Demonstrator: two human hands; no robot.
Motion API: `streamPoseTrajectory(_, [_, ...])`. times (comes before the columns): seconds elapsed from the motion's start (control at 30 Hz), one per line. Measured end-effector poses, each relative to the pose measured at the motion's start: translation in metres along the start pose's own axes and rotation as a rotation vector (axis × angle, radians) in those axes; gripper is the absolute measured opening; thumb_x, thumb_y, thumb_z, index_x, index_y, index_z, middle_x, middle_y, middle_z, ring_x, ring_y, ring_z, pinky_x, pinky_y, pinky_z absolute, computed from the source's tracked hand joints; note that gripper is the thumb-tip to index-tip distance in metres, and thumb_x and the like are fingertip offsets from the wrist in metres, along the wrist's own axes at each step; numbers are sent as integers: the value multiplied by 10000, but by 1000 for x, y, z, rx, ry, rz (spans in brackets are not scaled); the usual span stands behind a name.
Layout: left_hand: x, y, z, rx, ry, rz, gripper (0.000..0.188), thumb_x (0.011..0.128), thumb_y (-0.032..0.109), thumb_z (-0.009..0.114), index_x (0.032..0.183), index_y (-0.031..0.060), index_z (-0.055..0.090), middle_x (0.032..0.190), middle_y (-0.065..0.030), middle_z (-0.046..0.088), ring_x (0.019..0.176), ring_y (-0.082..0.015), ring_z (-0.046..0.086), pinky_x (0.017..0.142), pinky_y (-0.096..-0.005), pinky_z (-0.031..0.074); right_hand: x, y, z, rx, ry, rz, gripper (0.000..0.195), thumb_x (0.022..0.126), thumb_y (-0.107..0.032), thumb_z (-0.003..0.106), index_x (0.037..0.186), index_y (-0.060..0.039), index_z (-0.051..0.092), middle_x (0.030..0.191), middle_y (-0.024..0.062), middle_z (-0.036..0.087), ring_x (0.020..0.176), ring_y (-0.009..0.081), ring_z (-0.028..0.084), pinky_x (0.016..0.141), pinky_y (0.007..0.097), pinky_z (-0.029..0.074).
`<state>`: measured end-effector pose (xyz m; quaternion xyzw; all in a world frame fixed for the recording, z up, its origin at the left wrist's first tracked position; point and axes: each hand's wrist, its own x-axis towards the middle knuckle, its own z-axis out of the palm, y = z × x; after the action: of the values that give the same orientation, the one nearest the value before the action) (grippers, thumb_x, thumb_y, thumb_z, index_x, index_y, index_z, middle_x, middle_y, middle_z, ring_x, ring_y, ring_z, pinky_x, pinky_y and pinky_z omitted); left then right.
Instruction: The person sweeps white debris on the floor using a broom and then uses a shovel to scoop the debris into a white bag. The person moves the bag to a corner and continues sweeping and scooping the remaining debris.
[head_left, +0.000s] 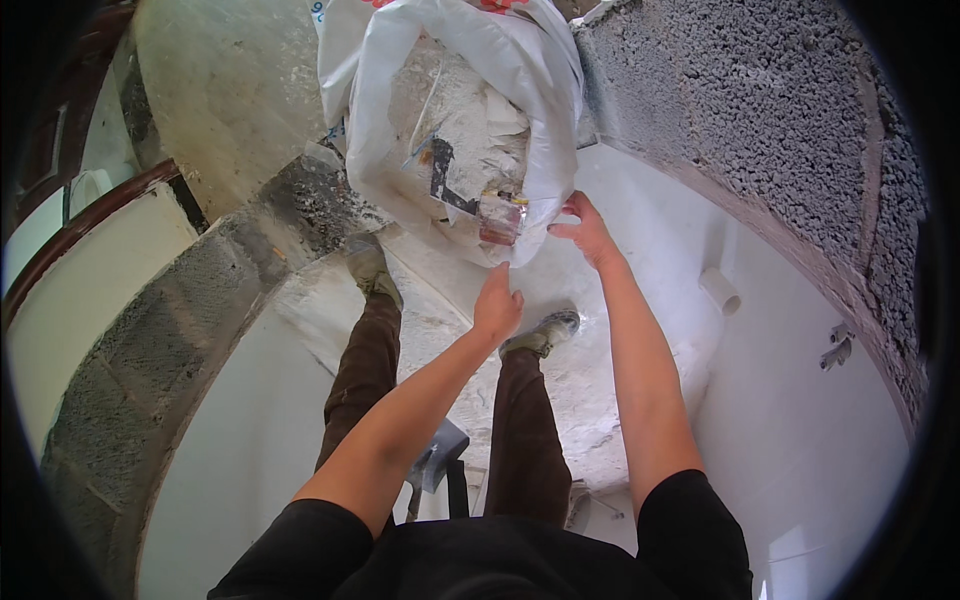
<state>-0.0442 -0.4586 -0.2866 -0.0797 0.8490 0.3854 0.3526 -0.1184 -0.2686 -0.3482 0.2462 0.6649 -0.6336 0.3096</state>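
A white woven plastic sack (551, 97) stands before me with its mouth open and its rim folded outward. Inside it are pale dusty rubble (469, 97), a bent dark strip (442, 176) and a reddish clear-wrapped piece (501, 225). My left hand (499, 304) is at the near edge of the rim, fingers curled and fingertips against or just short of the plastic; whether it grips is not clear. On the right side of the rim, my right hand (589, 231) has thumb and forefinger spread apart, their tips at the plastic.
A rough grey wall (750, 97) rises at right above a white surface with a pipe stub (720, 291). A dark rough ledge (165, 330) curves along the left. My shoes (371, 266) stand on dusty flooring (442, 360). Behind my legs is a grey, dark-handled object (442, 450).
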Motion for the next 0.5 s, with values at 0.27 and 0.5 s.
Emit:
streamPoseTrajectory(0.27, [1,-31,-19,-82,146,-179,405,716,72,506,1104,-25,443,1101,-206,473,1035,-326,447,881,-351,353,-16,3,16,148,44,41,348,616,-108,620,932,13,537,860,69,567,755,143,531,700,255,406])
streamPoseTrajectory(0.5, [-1,-45,-37,-96,65,-230,467,681,79,562,1117,-21,429,1114,-188,470,1046,-321,440,896,-345,341,-45,-5,44,61,134,34,275,704,-113,531,944,23,534,839,48,564,786,113,496,729,243,389])
